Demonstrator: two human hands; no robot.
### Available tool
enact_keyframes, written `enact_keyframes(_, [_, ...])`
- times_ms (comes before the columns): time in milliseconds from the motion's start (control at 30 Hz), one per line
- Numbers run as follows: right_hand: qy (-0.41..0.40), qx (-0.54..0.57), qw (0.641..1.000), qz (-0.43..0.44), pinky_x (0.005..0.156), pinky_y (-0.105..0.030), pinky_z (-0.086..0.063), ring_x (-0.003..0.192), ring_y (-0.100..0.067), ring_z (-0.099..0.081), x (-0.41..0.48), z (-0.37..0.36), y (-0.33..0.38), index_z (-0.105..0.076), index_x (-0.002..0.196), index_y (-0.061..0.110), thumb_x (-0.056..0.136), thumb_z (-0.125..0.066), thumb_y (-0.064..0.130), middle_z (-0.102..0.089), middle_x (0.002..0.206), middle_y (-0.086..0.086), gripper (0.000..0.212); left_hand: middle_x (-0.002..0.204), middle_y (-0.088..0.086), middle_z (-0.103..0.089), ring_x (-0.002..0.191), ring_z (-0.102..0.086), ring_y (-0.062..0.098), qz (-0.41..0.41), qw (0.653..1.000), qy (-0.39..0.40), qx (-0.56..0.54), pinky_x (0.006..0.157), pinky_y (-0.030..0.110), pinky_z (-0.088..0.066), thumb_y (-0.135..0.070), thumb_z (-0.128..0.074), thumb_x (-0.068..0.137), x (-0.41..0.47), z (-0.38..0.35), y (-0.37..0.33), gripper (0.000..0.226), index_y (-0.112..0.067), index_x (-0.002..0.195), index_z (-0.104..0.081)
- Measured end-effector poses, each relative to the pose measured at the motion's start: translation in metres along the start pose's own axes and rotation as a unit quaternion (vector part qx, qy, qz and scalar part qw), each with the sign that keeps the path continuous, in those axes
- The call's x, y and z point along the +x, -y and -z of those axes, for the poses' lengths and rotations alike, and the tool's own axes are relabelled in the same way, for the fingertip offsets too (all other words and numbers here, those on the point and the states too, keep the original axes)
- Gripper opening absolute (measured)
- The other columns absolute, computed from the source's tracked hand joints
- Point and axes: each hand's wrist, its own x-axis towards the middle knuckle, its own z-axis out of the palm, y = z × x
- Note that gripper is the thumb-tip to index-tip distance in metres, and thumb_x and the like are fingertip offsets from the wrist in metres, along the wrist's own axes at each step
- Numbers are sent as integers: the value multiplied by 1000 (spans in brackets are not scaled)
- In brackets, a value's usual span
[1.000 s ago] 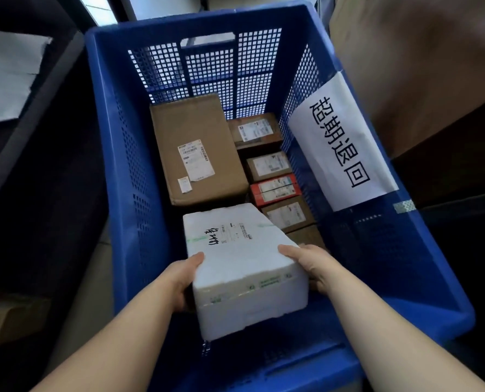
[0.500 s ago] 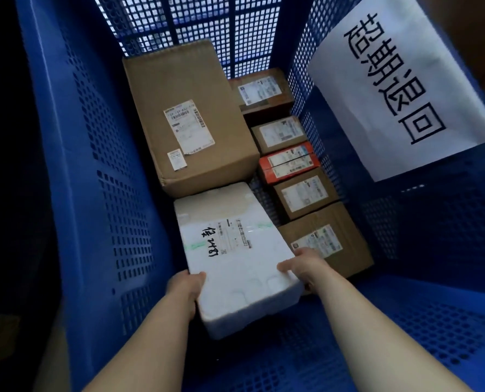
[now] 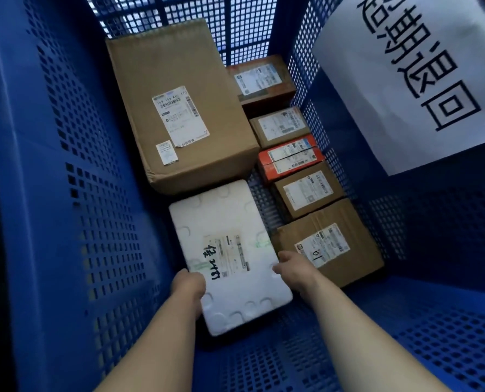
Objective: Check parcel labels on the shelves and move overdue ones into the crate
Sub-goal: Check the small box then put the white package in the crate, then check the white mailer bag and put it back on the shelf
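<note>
A white foam parcel (image 3: 227,222) with a label and black handwriting lies low inside the blue crate (image 3: 65,193), just in front of a big brown carton (image 3: 179,80). My left hand (image 3: 189,285) grips its left edge and my right hand (image 3: 295,265) grips its right edge. The fingers under the box are hidden. Whether the parcel rests on the crate floor I cannot tell.
Along the crate's right wall runs a row of small labelled parcels: a brown one (image 3: 261,80), another brown one (image 3: 280,127), a red one (image 3: 290,157), a brown one (image 3: 309,193) and a wider carton (image 3: 329,244). A white paper sign (image 3: 411,66) hangs on the right wall.
Both hands have lowered the white foam parcel deeper into the crate, down beside the other parcels. The camera has leaned further in over the crate.
</note>
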Motion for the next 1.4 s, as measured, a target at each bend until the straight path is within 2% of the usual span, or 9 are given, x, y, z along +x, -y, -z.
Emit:
enact_keyframes(200, [-3, 26, 998, 58, 87, -26, -43, 112, -20, -54, -54, 22, 47, -43, 143, 5, 95, -56, 7, -53, 141, -10, 50, 107, 11, -64, 96, -60, 29, -40, 996, 47, -58, 84, 34, -46, -8, -44, 86, -42, 11, -40, 30, -2, 112, -58])
enact_keyframes(367, [-1, -26, 990, 135, 99, -32, -43, 120, -20, -54, -123, 44, 119, -49, 140, 12, 94, -57, 14, -55, 139, -7, 46, 76, 5, -49, 64, -43, 17, -66, 980, 84, -166, 61, 27, -37, -12, -48, 89, -127, 53, -100, 13, -13, 77, -54])
enact_keyframes(533, [4, -66, 970, 233, 85, -27, -46, 101, -15, -56, -201, 57, 212, -58, 131, 15, 95, -56, 16, -62, 125, -5, 35, 100, 5, -62, 93, -60, 20, -153, 935, 123, -296, 87, 36, -46, -15, -47, 98, -209, 112, -166, 14, -13, 110, -55])
enact_keyframes(733, [38, -9, 946, 323, 80, -26, -49, 103, -17, -65, -269, 34, 305, -67, 118, 17, 94, -58, 14, -71, 111, -4, 26, 89, 2, -63, 82, -60, 17, -215, 871, 107, -429, 80, 34, -46, -14, -42, 100, -261, 201, -219, 19, -13, 112, -57])
enact_keyframes(833, [76, 29, 935, 344, 93, -34, -50, 106, -17, -63, -288, 6, 343, -67, 115, 20, 96, -56, 14, -70, 111, -1, 23, 87, 3, -62, 78, -59, 16, -226, 848, 90, -472, 78, 33, -46, -10, -40, 99, -255, 247, -236, 21, -14, 114, -55])
enact_keyframes(933, [130, 83, 929, 336, 85, -30, -53, 94, -14, -65, -294, -33, 378, -66, 107, 18, 96, -53, 7, -71, 97, 0, 20, 89, 4, -60, 79, -59, 16, -214, 831, 63, -509, 87, 36, -45, -9, -40, 100, -231, 292, -251, 23, -13, 119, -52])
enact_keyframes(1100, [156, 101, 930, 318, 104, -36, -45, 119, -22, -56, -263, -113, 436, -59, 129, 14, 97, -50, 4, -61, 127, -7, 34, 90, 3, -57, 90, -58, 18, -175, 824, 32, -538, 95, 36, -42, -13, -45, 100, -166, 348, -278, 33, -6, 131, -49])
enact_keyframes(1267, [147, 74, 939, 301, 108, -37, -41, 120, -20, -52, -219, -190, 485, -57, 133, 14, 97, -51, 10, -58, 132, -7, 37, 139, 13, -49, 129, -48, 25, -141, 853, 9, -502, 100, 35, -39, -18, -48, 99, -98, 380, -311, 38, -5, 135, -47])
enact_keyframes(1400, [135, 61, 947, 284, 83, -25, -49, 92, -15, -57, -183, -232, 512, -57, 130, 11, 96, -50, 7, -65, 109, -4, 35, 139, 13, -47, 128, -47, 23, -124, 876, 0, -467, 97, 33, -42, -22, -50, 98, -51, 391, -338, 43, -4, 138, -44])
